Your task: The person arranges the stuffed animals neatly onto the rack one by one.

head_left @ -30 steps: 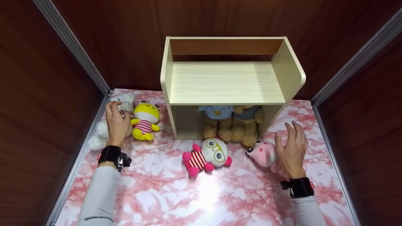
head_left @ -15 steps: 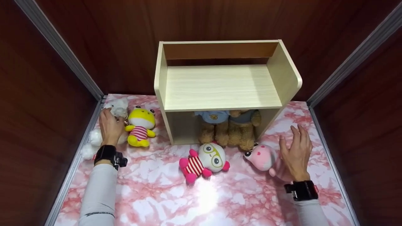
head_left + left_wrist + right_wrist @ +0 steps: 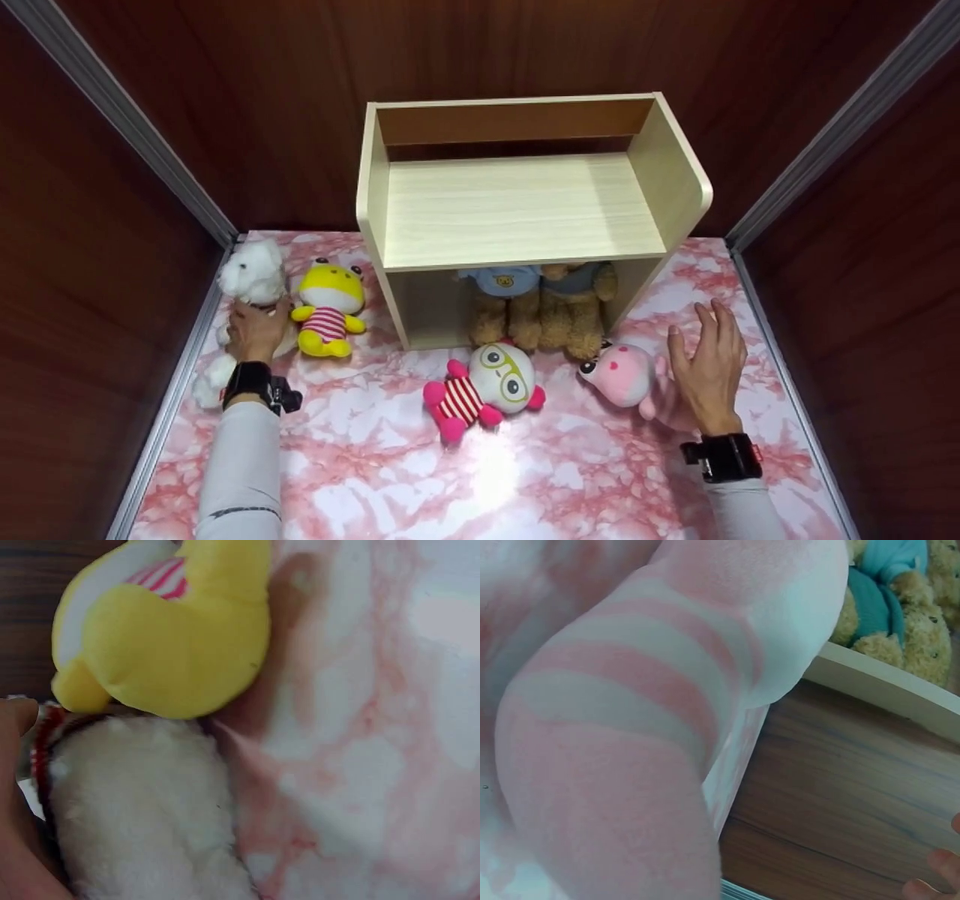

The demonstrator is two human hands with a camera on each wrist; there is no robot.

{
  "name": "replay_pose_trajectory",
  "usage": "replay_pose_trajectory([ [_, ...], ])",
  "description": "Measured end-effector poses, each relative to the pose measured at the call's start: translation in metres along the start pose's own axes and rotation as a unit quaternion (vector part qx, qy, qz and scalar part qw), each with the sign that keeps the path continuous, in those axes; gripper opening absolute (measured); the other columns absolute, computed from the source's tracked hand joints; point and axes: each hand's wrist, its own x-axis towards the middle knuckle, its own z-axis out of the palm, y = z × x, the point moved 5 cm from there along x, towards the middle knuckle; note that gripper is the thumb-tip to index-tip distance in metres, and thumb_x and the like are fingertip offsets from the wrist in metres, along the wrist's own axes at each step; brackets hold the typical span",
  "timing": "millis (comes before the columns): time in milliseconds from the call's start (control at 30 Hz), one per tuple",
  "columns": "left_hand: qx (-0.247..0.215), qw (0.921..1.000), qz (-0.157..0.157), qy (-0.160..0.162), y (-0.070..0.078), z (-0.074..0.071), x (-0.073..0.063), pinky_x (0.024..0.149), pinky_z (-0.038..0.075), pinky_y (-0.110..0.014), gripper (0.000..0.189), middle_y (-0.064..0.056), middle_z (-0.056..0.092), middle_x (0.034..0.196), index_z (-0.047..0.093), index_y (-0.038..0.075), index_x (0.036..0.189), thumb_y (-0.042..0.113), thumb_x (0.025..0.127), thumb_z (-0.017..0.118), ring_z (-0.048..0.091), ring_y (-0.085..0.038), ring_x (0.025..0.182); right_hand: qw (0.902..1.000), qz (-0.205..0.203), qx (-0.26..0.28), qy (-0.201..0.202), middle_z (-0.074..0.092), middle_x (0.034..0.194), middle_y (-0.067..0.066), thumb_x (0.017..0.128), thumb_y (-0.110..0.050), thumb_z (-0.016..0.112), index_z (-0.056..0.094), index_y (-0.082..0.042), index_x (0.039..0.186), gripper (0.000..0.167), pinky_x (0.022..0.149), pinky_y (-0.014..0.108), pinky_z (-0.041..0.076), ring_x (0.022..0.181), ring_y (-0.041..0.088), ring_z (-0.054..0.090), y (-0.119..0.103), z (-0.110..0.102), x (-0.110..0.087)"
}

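Observation:
A white furry plush toy [image 3: 253,271] lies at the far left, its head beyond my left hand [image 3: 259,330] and its paws nearer me. That hand grips its middle, fingers curled down around the body. In the left wrist view the toy's white fur [image 3: 142,810] and a red trim show beside my thumb. Just right of it lies a yellow plush toy [image 3: 328,307] with a pink-striped body. My right hand [image 3: 709,367] hovers with spread fingers beside a pink plush toy [image 3: 621,375]. Its striped body [image 3: 615,697] fills much of the right wrist view.
A pale wooden two-level shelf [image 3: 525,210] stands at the back middle. Two brown teddy bears [image 3: 506,311] sit in its lower compartment, heads hidden by the upper board. In front lies a panda plush toy [image 3: 502,379] with pink limbs. Dark wood walls [image 3: 480,45] enclose the marbled table [image 3: 390,465].
My left hand has come down and back onto the white plush toy, whose head now shows fully and has turned. The view has shifted a little; the right hand stays by the pink toy.

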Motion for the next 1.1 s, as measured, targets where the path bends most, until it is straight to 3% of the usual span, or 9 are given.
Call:
replay_pose_trajectory([
  [167, -0.007, 0.9996, -0.025, -0.010, -0.017, 0.004, -0.004, 0.114, 0.023, -0.072, 0.116, -0.042, 0.013, 0.160, -0.014, 0.004, 0.162, 0.067, 0.093, 0.055, 0.022, -0.060, 0.145, 1.0000, 0.002, 0.002, 0.000, 0.051, 0.147, 0.027, 0.094, -0.027, 0.066, 0.060, 0.004, 0.135, 0.052, 0.105, 0.069, 0.035, 0.132, 0.050, 0.048, -0.001, 0.001, 0.000],
  [333, -0.020, 0.9986, -0.044, -0.020, -0.024, 0.004, -0.006, 0.115, 0.023, -0.071, 0.121, -0.045, 0.016, 0.158, -0.022, 0.003, 0.159, 0.066, 0.092, 0.056, 0.024, -0.059, 0.145, 0.9999, 0.008, 0.007, -0.003, 0.051, 0.148, 0.027, 0.092, -0.021, 0.069, 0.060, 0.004, 0.135, 0.051, 0.103, 0.070, 0.035, 0.132, 0.050, 0.048, -0.002, 0.002, -0.001],
  [500, -0.025, 0.9982, -0.054, -0.008, -0.031, 0.007, -0.011, 0.113, 0.032, -0.067, 0.120, -0.042, 0.033, 0.154, -0.014, 0.001, 0.161, 0.060, 0.090, 0.063, 0.039, -0.056, 0.139, 0.9998, 0.011, 0.013, 0.005, 0.052, 0.147, 0.026, 0.091, -0.018, 0.071, 0.061, 0.004, 0.133, 0.049, 0.101, 0.070, 0.036, 0.130, 0.051, 0.049, -0.003, 0.002, -0.005],
  [700, -0.035, 0.9947, -0.046, 0.085, -0.041, 0.016, -0.020, 0.108, 0.039, -0.062, 0.106, -0.035, 0.054, 0.142, 0.013, 0.007, 0.163, 0.053, 0.089, 0.071, 0.053, -0.052, 0.127, 0.9998, 0.009, 0.016, 0.003, 0.051, 0.146, 0.028, 0.092, -0.021, 0.069, 0.061, 0.004, 0.134, 0.050, 0.100, 0.071, 0.036, 0.128, 0.053, 0.049, -0.002, 0.002, -0.007],
  [900, -0.058, 0.9847, -0.026, 0.162, -0.054, 0.019, -0.035, 0.104, 0.041, -0.062, 0.088, -0.036, 0.059, 0.134, 0.029, 0.010, 0.160, 0.051, 0.092, 0.067, 0.056, -0.056, 0.121, 0.9996, 0.006, 0.024, 0.015, 0.053, 0.145, 0.027, 0.091, -0.018, 0.069, 0.061, 0.004, 0.133, 0.048, 0.099, 0.070, 0.037, 0.126, 0.053, 0.050, -0.005, -0.001, -0.008],
  [1100, -0.107, 0.9600, 0.043, 0.255, -0.059, 0.016, -0.060, 0.103, 0.043, -0.060, 0.083, -0.031, 0.066, 0.124, 0.039, 0.014, 0.157, 0.039, 0.087, 0.077, 0.057, -0.057, 0.115, 0.9986, 0.007, 0.027, 0.044, 0.056, 0.144, 0.022, 0.090, -0.014, 0.070, 0.064, 0.002, 0.131, 0.045, 0.096, 0.067, 0.040, 0.124, 0.049, 0.054, -0.008, -0.009, -0.004],
])
